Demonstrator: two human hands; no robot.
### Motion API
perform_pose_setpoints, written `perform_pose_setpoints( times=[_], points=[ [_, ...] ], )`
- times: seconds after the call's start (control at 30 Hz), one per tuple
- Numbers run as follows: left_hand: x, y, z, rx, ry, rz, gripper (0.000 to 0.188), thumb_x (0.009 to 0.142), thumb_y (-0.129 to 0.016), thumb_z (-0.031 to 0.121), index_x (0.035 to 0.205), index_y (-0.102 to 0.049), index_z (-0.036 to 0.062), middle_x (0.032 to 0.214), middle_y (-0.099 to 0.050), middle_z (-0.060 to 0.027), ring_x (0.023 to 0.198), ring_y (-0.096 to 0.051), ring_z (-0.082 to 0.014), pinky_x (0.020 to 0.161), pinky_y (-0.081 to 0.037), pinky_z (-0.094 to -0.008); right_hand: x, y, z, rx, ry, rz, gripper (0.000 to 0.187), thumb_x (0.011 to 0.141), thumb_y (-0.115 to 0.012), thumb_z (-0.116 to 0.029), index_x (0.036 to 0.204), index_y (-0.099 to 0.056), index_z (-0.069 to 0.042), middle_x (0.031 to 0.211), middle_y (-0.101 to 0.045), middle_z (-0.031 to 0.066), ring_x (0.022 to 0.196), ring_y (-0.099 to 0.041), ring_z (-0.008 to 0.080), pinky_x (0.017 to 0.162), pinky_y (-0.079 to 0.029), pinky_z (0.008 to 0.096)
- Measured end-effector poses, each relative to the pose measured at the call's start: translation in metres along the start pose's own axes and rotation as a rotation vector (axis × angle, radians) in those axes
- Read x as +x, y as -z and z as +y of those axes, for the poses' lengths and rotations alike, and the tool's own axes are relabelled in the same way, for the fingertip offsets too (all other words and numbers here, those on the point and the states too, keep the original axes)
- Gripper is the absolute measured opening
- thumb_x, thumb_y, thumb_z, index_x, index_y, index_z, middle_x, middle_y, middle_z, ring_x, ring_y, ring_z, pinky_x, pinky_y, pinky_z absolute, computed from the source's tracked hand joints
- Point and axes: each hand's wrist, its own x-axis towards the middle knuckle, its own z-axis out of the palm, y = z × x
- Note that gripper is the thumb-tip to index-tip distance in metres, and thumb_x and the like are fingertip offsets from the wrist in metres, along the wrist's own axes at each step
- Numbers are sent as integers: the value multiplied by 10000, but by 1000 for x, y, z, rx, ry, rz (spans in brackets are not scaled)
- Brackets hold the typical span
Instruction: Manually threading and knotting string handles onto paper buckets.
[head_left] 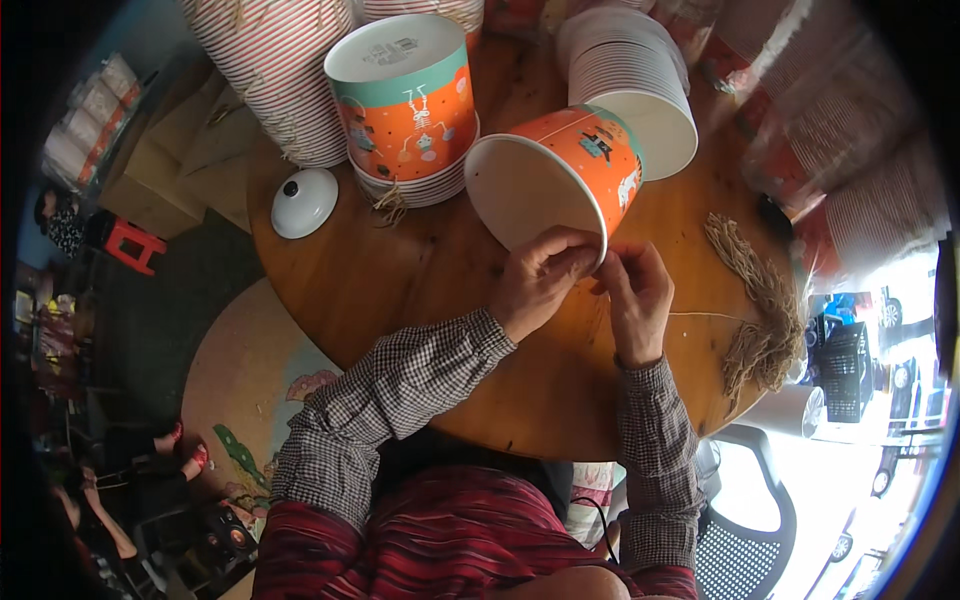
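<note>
An orange and teal paper bucket [590, 150] with a white rim lies tilted on the table, its mouth turned toward me and to the left. My left hand [548, 278] is closed on the near edge of its rim, thumb and fingers pinched together. Right beside it, my right hand [638, 295] pinches at the same rim. A thin strand of twine [705, 315] runs from my right hand to a bundle of frayed beige twine [765, 325] on the right. The fingertips hide exactly how the strand meets the rim.
Upside-down stacked orange buckets [405, 120] stand at the back left, near a white lid [305, 203] with a black knob. Nested white buckets [630, 90] lie behind the tilted one. Wrapped stacks [830, 130] line the right. A mesh-backed chair [745, 510] stands at lower right.
</note>
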Motion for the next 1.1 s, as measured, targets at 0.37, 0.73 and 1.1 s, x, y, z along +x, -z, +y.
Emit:
perform_pose_setpoints(
  times=[0.37, 0.73, 1.1],
  points=[
    [2, 2, -6, 104, -115, 37, 127, 920, -550, 23, 1031, -589, -23, 888, -614, -29, 824, -586, -87, 726, -507, -230, 1, -2, 3, 41, -12, -38, 107, 910, -601, -89, 931, -557, 6, 799, -613, 35, 685, -587, 77, 602, -500, 210],
    [0, -5, 0, 106, -100, 158, 78, 932, -514, 71, 983, -526, 13, 880, -574, -34, 787, -560, -99, 693, -478, -245, 1, -5, 4, 107, -38, -46, 77, 910, -579, -51, 948, -560, 13, 841, -631, 54, 727, -609, 101, 666, -522, 235],
    [-9, -7, 28, 906, -872, -46, 174, 809, -617, 2, 971, -578, 54, 988, -627, -92, 849, -599, -249, 764, -458, -351, 6, -5, 15, 23, 35, 17, 86, 855, -600, 25, 937, -618, 5, 881, -637, 30, 816, -577, 69, 732, -482, 218]
  ],
)
